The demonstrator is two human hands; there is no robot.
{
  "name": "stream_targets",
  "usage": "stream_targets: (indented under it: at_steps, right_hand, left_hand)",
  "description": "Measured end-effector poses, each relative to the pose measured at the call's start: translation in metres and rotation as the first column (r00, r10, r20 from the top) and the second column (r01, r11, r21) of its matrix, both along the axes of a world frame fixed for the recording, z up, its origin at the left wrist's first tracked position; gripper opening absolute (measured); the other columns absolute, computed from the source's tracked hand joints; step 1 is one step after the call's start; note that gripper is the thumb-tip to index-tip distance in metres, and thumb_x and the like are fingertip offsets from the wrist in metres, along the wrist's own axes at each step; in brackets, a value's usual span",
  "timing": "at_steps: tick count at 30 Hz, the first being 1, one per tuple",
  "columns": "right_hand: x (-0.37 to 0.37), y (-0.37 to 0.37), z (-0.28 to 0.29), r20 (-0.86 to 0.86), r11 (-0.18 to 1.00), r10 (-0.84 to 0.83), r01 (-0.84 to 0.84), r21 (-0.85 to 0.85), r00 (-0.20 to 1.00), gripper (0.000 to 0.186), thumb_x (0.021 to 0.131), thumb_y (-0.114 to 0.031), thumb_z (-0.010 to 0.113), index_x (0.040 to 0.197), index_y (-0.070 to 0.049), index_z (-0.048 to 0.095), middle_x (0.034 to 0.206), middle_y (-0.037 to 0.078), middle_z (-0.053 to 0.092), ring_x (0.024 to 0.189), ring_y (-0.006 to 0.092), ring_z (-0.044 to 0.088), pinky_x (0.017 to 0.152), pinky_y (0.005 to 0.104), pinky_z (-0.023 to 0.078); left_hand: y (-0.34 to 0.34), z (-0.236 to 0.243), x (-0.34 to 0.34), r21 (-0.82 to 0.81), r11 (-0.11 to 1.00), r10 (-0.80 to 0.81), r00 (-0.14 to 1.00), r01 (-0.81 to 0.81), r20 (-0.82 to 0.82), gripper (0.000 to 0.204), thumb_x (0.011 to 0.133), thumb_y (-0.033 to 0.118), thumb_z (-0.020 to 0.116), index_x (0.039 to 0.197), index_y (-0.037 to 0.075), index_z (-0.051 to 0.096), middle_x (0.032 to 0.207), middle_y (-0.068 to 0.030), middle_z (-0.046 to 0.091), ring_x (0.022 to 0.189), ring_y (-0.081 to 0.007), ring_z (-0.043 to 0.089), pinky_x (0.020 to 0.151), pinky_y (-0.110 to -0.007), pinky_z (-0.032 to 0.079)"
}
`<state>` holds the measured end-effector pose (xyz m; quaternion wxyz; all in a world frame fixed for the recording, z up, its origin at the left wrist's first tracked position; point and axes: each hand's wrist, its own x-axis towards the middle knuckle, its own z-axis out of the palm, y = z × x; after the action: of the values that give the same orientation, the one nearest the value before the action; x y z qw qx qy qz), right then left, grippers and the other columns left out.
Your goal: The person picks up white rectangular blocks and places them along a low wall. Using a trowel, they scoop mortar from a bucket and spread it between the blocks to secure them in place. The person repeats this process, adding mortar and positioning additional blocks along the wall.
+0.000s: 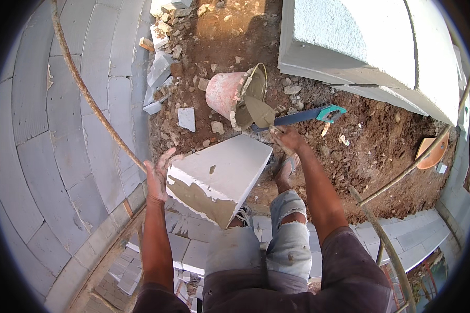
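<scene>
My right hand [287, 139] is closed around the handle of a trowel [261, 111]. The trowel's blade, coated in grey mortar, lies at the mouth of a pinkish, mortar-stained bucket [225, 94] that rests tipped on its side. My left hand [159, 173] is against the left end of a pale block [224, 161], its fingers spread. Wet mortar [198, 198] covers part of the block's near face. Just beyond my right hand lies a handsaw [303, 116] with a dark blade and teal handle, its blade tip by the bucket.
A block wall [89, 130] rises on the left. Large pale blocks [360, 41] are stacked at the far right. Thin wooden poles [83, 88] slant across both sides. Rubble and block scraps [186, 119] litter the soil; an orange pan [431, 152] lies at right.
</scene>
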<state>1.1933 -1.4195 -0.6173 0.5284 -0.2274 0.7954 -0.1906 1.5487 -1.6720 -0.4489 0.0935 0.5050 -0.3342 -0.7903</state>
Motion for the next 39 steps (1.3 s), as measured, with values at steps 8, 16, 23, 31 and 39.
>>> stream_targets:
  at_steps: [8,16,23,31,39]
  right_hand:
    - [0.094,0.063,0.003,-0.21,0.9,0.266,-0.32,-0.297,0.941,0.092,0.082,-0.02,0.076,0.158,-0.009,0.025,0.155,0.023,0.036,0.144,0.042,0.034,0.116,0.051,0.036]
    - [0.178,0.069,-0.027,-0.29,0.777,-0.012,-0.174,-0.605,0.957,0.112,0.065,-0.04,0.088,0.151,0.001,0.027,0.152,0.032,0.033,0.144,0.0493,0.031,0.12,0.0585,0.024]
    - [0.166,0.051,-0.004,-0.27,0.876,-0.05,-0.087,-0.475,0.962,0.097,0.067,-0.02,0.078,0.148,0.004,0.031,0.143,0.032,0.04,0.137,0.0505,0.038,0.112,0.0536,0.035]
    - [0.182,0.137,0.229,-0.297,0.793,-0.471,0.251,-0.555,0.831,0.115,0.058,-0.03,0.089,0.15,0.004,0.03,0.141,0.029,0.045,0.134,0.0443,0.044,0.113,0.0502,0.036]
    - [0.265,0.206,0.518,-0.471,0.621,-0.784,0.531,-0.576,0.406,0.13,0.056,-0.045,0.09,0.157,0.0,0.022,0.146,0.026,0.041,0.138,0.042,0.039,0.116,0.053,0.029]
  left_hand:
    - [0.018,-0.064,0.025,0.191,0.972,0.185,0.943,-0.135,-0.277,0.095,0.093,0.081,0.03,0.152,0.007,0.043,0.148,-0.0187,0.05,0.137,-0.0347,0.047,0.116,-0.05,0.036]
    - [0.022,-0.085,-0.008,0.12,0.993,-0.001,0.993,0.016,-0.118,0.092,0.096,0.076,0.035,0.146,0.0,0.045,0.155,-0.016,0.043,0.145,-0.0311,0.038,0.122,-0.05,0.028]
    - [0.008,-0.068,-0.038,0.149,0.988,0.002,0.978,0.03,-0.21,0.07,0.101,0.067,0.038,0.118,0.005,0.065,0.13,-0.0132,0.062,0.124,-0.029,0.055,0.109,-0.046,0.045]
    - [0.021,-0.011,-0.104,0.202,0.952,-0.202,0.966,0.232,-0.159,0.072,0.098,0.069,0.041,0.129,0.005,0.054,0.14,-0.0128,0.054,0.128,-0.0309,0.052,0.11,-0.05,0.043]
    - [0.142,0.113,-0.187,0.205,0.728,-0.587,0.75,0.654,-0.305,0.071,0.098,0.066,0.045,0.137,0.006,0.049,0.143,-0.0128,0.052,0.13,-0.0306,0.052,0.109,-0.05,0.045]
